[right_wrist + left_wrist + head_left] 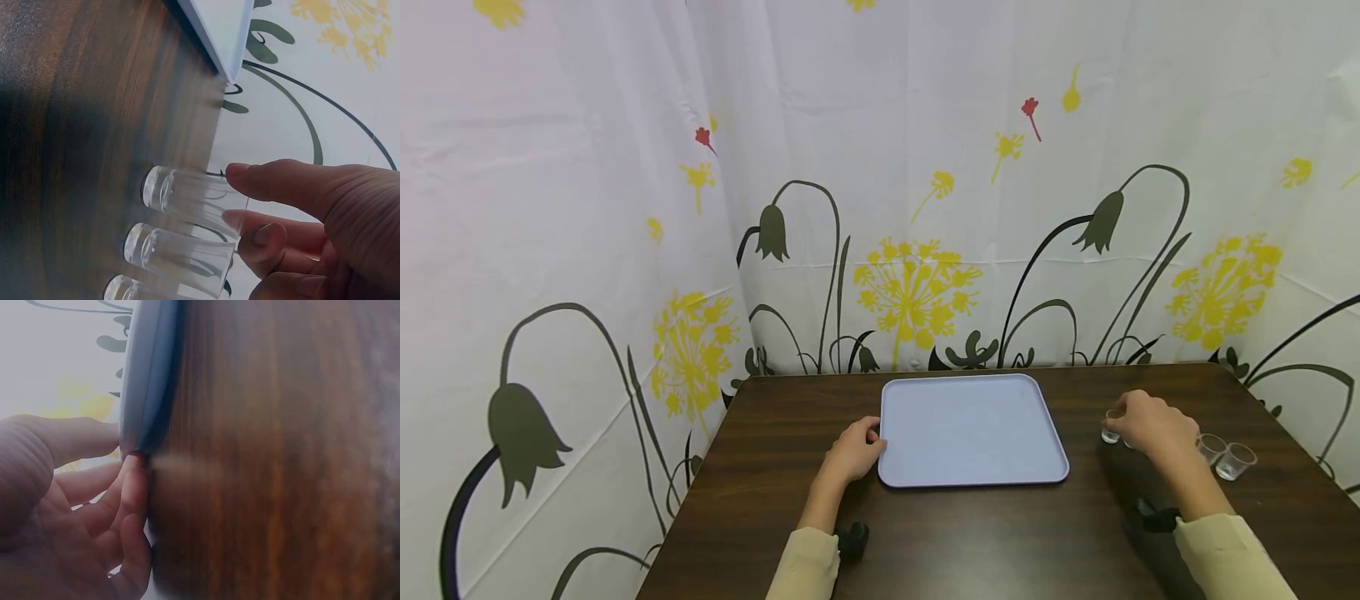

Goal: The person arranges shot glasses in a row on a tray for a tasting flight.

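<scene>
Glass [197, 195] is pinched near its rim between the thumb and forefinger of the right hand [1157, 425], parted only by its width, and is stood upright on the table [970, 542]. Beside it more glasses [1235, 462] are lined up. Farther left, a tray [970, 429] is gripped at its left edge by the left hand [853, 450], fingers bent.

A curtained-off nook, home or studio I can't tell: flower-printed curtain [880, 125] beyond the hands [853, 451] [1156, 427], wood-grain surface [1000, 533] beneath.
</scene>
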Demonstrator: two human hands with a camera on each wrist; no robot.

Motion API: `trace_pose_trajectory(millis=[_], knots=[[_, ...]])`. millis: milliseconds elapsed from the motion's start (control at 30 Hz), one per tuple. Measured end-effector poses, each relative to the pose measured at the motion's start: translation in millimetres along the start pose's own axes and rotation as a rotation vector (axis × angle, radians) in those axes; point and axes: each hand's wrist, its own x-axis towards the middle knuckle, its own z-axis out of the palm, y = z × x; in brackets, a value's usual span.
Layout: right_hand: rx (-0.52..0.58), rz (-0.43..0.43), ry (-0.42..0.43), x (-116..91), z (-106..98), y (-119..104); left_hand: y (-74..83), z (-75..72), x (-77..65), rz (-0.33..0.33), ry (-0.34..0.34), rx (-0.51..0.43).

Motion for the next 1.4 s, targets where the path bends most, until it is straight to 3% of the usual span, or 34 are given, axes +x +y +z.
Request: trace_pose_trajectory(millis=[100,200,333,433,500,733,1000,1100,1300,1400], knots=[[-0.004,-0.006,0.008,1,1,-2,-4.5,2.4,4.1,0.000,0.005,-0.012],[0.000,-0.020,0.029,2,3,-4,17.4,-13.6,-14.8,0.000,-0.005,-0.048],[0.002,-0.038,0.046,5,8,-6,32.3,-28.5,-32.4,0.052,-0.017,-0.081],[-0.004,-0.039,0.051,6,12,-6,31.5,-27.8,-34.3,0.064,-0.015,-0.090],[-0.010,-0.042,0.054,6,14,-7,42.2,-32.4,-42.7,0.036,-0.017,-0.107],[-0.012,-0.052,0.080,4,18,-11,33.8,-27.7,-38.3,0.044,-0.013,-0.107],[0.024,-0.078,0.130,2,19,-20,7.3,-11.5,-12.5,0.036,-0.032,-0.070],[0.027,-0.090,0.155,3,21,-25,11.5,-14.2,-16.4,0.035,-0.030,-0.069],[0.024,-0.112,0.187,5,28,-40,38.4,-32.5,-40.2,0.059,-0.041,-0.133],[0.029,-0.115,0.202,7,31,-48,41.2,-34.5,-42.4,0.055,-0.048,-0.131]])
